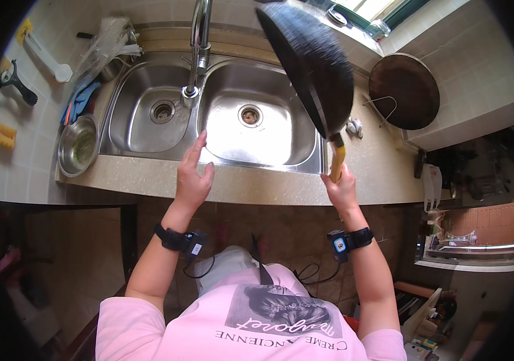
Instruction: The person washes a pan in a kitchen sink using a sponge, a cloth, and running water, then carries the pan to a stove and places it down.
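Observation:
My right hand (341, 185) grips the yellow handle of a dark wok (313, 67), which is tilted on its side above the right edge of the double stainless-steel sink (266, 135). Nothing is in my left hand (193, 177); its fingers are apart over the sink's front rim. A chrome faucet (199, 49) stands behind the divider, its spout head over the divider between the basins. Something brownish shows in the right basin's drain (250, 116). The wok is motion-blurred, and it hides part of the counter behind it.
A metal bowl (78, 146) and blue gloves (83, 97) sit left of the sink. A round dark lid or board (403, 91) leans on the right wall by a wire stand (381, 108). Brushes (20, 85) hang on the left wall. A small crumpled item (354, 127) lies right of the sink.

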Action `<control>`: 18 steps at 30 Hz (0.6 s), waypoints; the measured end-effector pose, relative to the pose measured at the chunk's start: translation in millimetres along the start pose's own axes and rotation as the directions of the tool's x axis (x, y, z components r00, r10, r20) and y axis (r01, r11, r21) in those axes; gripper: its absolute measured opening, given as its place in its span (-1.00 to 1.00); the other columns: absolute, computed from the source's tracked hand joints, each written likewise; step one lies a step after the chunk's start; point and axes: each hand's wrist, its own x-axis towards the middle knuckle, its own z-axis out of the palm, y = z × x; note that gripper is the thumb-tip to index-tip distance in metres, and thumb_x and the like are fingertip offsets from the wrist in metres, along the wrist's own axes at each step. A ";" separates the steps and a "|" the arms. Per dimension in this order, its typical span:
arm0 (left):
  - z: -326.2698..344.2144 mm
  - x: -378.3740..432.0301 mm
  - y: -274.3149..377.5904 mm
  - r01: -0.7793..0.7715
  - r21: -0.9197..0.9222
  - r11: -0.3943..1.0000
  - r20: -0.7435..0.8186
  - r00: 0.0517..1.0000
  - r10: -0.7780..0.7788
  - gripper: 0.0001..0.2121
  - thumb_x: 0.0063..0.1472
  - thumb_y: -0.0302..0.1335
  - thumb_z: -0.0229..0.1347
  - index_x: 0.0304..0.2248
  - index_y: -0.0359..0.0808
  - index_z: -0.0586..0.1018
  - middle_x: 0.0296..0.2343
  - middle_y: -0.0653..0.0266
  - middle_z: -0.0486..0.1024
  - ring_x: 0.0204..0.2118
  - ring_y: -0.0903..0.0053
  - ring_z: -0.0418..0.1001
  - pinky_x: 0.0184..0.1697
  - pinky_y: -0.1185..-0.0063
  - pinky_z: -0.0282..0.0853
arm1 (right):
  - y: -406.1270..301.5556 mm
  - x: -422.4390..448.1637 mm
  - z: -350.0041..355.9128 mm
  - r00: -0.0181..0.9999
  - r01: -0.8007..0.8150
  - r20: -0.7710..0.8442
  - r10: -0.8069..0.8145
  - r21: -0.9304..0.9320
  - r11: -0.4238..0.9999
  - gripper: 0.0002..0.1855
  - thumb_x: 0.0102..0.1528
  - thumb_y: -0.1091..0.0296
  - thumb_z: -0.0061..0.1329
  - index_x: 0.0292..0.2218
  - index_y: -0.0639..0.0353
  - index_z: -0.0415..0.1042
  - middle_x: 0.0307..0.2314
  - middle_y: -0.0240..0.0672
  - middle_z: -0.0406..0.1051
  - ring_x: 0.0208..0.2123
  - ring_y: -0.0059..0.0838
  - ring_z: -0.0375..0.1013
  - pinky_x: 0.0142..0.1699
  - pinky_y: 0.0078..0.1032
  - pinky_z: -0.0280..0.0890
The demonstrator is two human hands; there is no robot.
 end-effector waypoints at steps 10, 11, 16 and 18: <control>-4.4 41.3 -50.3 0.119 0.054 0.991 -0.044 0.992 -0.117 -0.41 -0.08 -0.65 -0.04 0.04 -0.33 0.20 -0.02 0.07 0.23 0.06 0.26 0.17 0.10 0.47 0.06 | 5.5 -20.5 -1.2 0.992 -0.007 0.129 0.006 0.001 1.000 -0.68 -0.19 0.45 0.09 -0.41 0.32 0.22 -0.63 -0.13 0.32 -0.56 -0.17 0.36 -0.44 -0.38 0.23; -9.0 55.9 -61.3 0.277 0.010 0.961 -0.100 0.956 -0.274 -0.40 -0.08 -0.64 -0.03 0.05 -0.35 0.17 0.01 0.05 0.18 0.09 0.26 0.12 0.12 0.47 0.02 | 5.2 -23.5 -0.8 0.992 -0.003 0.123 0.002 0.001 1.000 -0.68 -0.19 0.45 0.09 -0.41 0.32 0.22 -0.63 -0.13 0.32 -0.56 -0.17 0.36 -0.44 -0.38 0.23; 17.6 111.3 -111.8 0.090 0.133 0.987 -0.134 0.988 -0.072 -0.32 -0.10 -0.50 0.02 0.06 -0.44 0.08 0.06 -0.06 0.03 0.14 0.22 -0.02 0.16 0.50 -0.08 | -10.8 -37.6 11.3 0.869 -0.464 0.375 0.322 0.393 0.794 -0.75 -0.09 0.48 0.02 -0.36 0.29 0.23 -0.71 -0.42 0.26 -0.73 -0.68 0.22 -0.65 -0.67 0.11; 33.2 119.9 -101.0 0.186 0.202 0.962 -0.120 0.979 -0.164 -0.34 -0.10 -0.46 0.02 0.04 -0.45 0.11 0.05 -0.04 0.06 0.11 0.22 0.04 0.13 0.52 -0.01 | -9.1 -44.5 16.5 0.864 -0.483 0.369 0.343 0.413 0.772 -0.75 -0.07 0.50 -0.01 -0.36 0.29 0.20 -0.75 -0.42 0.23 -0.80 -0.69 0.18 -0.72 -0.68 0.04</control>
